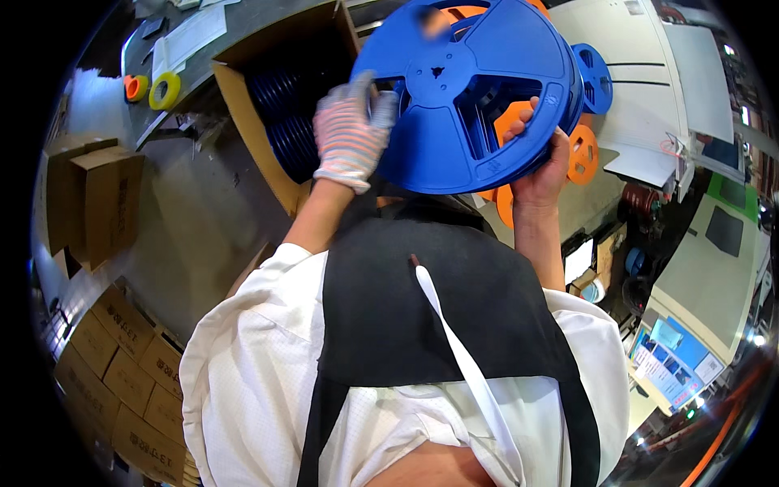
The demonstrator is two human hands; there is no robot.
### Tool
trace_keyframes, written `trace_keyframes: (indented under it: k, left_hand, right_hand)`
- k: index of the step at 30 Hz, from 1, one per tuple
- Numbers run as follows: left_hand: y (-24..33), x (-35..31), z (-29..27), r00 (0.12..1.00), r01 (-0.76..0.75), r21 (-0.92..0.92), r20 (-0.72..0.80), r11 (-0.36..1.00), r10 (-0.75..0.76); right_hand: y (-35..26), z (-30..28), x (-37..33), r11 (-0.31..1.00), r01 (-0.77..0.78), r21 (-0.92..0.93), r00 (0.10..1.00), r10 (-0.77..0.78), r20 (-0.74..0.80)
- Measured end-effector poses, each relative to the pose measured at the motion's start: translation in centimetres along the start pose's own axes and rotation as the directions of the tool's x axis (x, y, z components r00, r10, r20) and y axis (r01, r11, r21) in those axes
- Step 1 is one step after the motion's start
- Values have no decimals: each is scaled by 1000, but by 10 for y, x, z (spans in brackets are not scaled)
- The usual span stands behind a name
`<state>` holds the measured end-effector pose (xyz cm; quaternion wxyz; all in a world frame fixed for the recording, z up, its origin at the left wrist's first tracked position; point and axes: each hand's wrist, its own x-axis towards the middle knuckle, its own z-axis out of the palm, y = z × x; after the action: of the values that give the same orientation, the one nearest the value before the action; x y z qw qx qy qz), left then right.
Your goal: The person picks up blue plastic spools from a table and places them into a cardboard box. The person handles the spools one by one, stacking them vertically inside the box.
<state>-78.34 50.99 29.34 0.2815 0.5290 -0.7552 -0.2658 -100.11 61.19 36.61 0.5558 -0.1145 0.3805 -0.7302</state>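
Note:
A large blue plastic reel (438,69) is tilted up in front of me, with at least one more reel stacked behind it. My right hand (540,158), bare, grips the stack at its lower right rim, fingers reaching through a cutout. My left hand (353,134), in a striped knit glove, is at the reel's left edge with thumb and fingers apart; the fingertips lie over or against the rim, and firm contact cannot be made out. Beside that hand stands an open cardboard box (253,134) holding several dark blue reels (290,146) on edge.
Orange reels (582,154) and a smaller-looking blue reel (595,79) are behind the stack. Yellow tape rolls (165,91) and papers (191,36) lie on a grey table at the far left. Cardboard cartons (126,381) are stacked at lower left. A pale machine (706,268) stands at right.

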Motion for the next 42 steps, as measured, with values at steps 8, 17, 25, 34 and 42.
trace_keyframes:
  k: [8,17,25,34,42]
  left_hand:
    - [-7,-8,3,868,485,-874,485,-30,-103]
    - [-61,-39,-50,896,425,-428,327,-797,302]
    - [-64,-37,-41,891,427,-368,325,-826,315]
    - [-58,-21,-47,905,386,-455,356,-802,233]
    - [-71,-17,-46,888,393,-534,432,-749,158]
  right_hand:
    - [36,62,-8,950,-123,-287,985,153,82]
    - [33,18,2,928,-115,-354,989,73,-131]
    - [33,6,4,922,-156,-354,970,74,-233]
    - [22,-21,-2,975,-76,-208,986,42,-160]
    - [-2,-44,-27,998,20,-66,998,-23,-50]
